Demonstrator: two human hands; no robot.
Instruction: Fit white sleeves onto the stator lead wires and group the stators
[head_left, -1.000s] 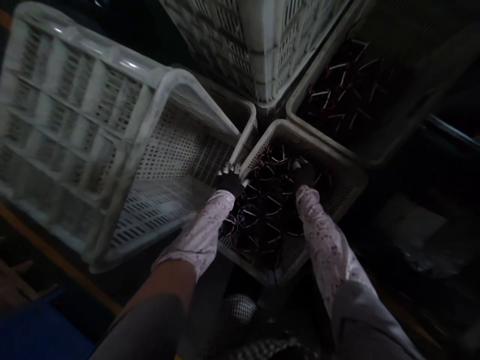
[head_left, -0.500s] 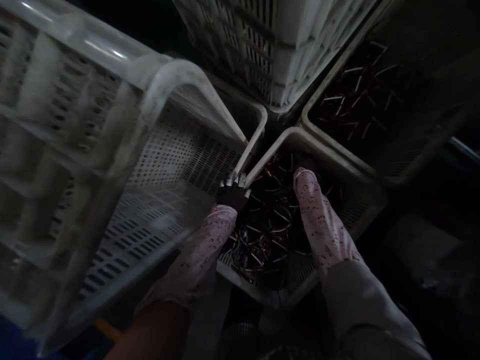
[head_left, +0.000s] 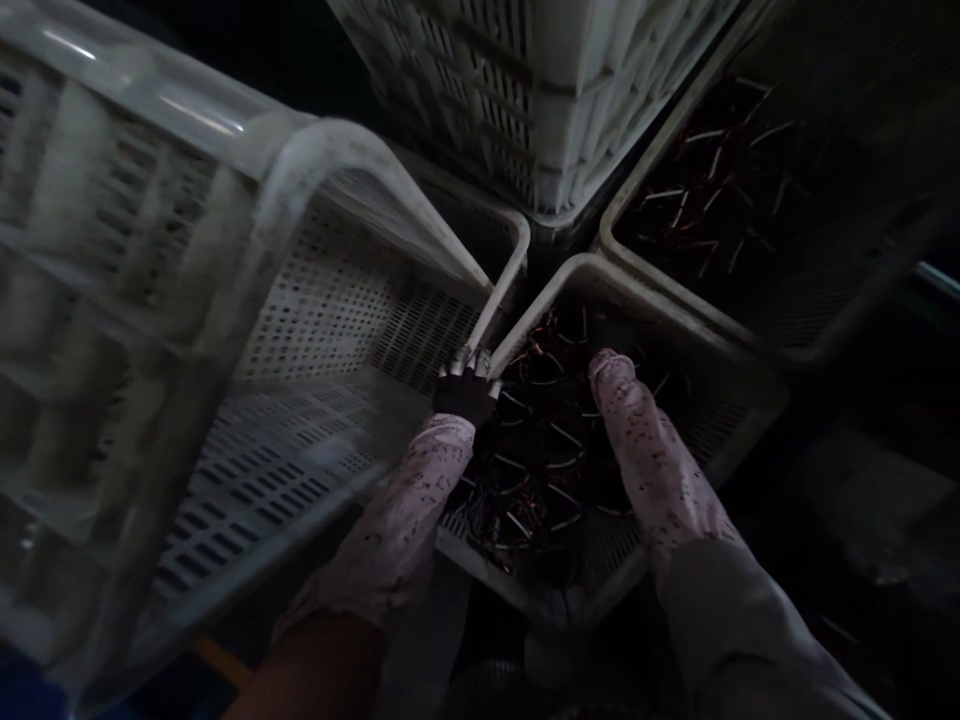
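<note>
My left hand [head_left: 466, 388], in a dark glove with bare fingertips, has its fingers curled over the rim of the lower crate [head_left: 536, 315]. Inside that crate lie several dark coiled bundles [head_left: 555, 445] with pale strips and some reddish strands. My right hand [head_left: 613, 335] reaches down into the same crate, over its far part. It is dark there, and its fingers and anything in them cannot be made out. Pink patterned sleeves cover both forearms.
A large pale crate [head_left: 300, 200] stands tilted at the left, its inside showing. Another tall crate [head_left: 555, 120] rises at the top middle. At the upper right, a further crate [head_left: 679, 295] holds similar bundles.
The view has shifted slightly. My right hand and sleeve sit slightly lower in the picture, still inside the crate. My left hand remains on the rim.
</note>
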